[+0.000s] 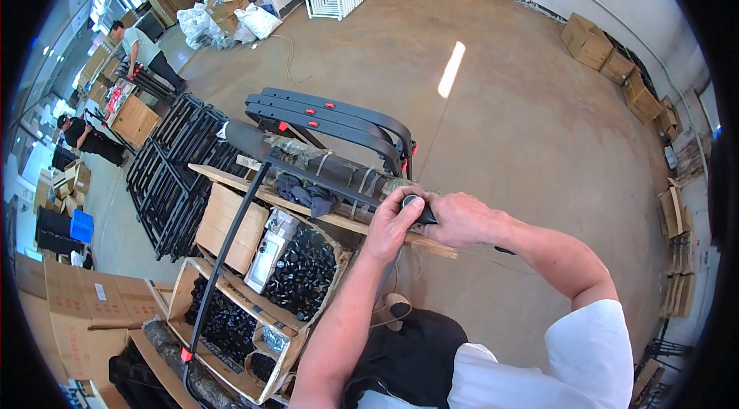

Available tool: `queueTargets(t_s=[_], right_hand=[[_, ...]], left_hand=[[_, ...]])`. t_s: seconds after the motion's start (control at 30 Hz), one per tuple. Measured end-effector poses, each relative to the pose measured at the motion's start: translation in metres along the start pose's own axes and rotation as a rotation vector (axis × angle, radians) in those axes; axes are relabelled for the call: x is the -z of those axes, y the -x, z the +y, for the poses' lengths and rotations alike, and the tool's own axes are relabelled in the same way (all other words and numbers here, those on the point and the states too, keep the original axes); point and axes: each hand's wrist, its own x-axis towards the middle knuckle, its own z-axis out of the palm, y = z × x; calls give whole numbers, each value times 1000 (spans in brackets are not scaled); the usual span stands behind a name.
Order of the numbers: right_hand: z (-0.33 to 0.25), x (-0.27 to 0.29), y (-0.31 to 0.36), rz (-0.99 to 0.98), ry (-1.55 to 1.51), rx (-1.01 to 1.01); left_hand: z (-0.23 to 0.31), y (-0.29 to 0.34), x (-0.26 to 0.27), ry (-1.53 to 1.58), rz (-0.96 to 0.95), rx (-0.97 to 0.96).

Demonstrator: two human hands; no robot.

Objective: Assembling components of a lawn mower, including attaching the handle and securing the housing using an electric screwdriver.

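Observation:
A long bent black metal tube frame (pixel 245 212) lies across a padded rail (pixel 339 166) and reaches down to the lower left, with a red piece near its lower end. My left hand (pixel 389 222) is closed round the near end of that tube, its thumb pressed against a black fitting (pixel 419 211) with a round greyish face. From the right, my right hand (pixel 463 219) grips the same fitting, fingers curled; its fingertips are partly hidden. The two hands almost touch. Dark cloth (pixel 306 193) rests beside the rail on a wooden board (pixel 431 246).
Open boxes of small black parts (pixel 302 270) stand below the board. Beyond the rail are stacked curved black frames (pixel 331 112) with red pieces. More black frames (pixel 181 170) are piled at left, with two people further off. Cardboard boxes (pixel 586 43) line the right wall.

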Motion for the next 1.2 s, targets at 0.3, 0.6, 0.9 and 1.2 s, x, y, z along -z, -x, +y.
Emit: queueTargets(t_s=[0.3,0.6,0.9,1.2], right_hand=[[7,-14,-8,-64,32,-29],[4,-22,-17,-129,28,-124],[-22,-17,-10,-122,-70,-244],[-34,-24,-8,-26,-33,-354]], left_hand=[[-8,6,1,14,17,-9],[-20,3,5,119,9,21],[-9,3,14,132,-53,49],[3,-4,16,232,-127,37]])
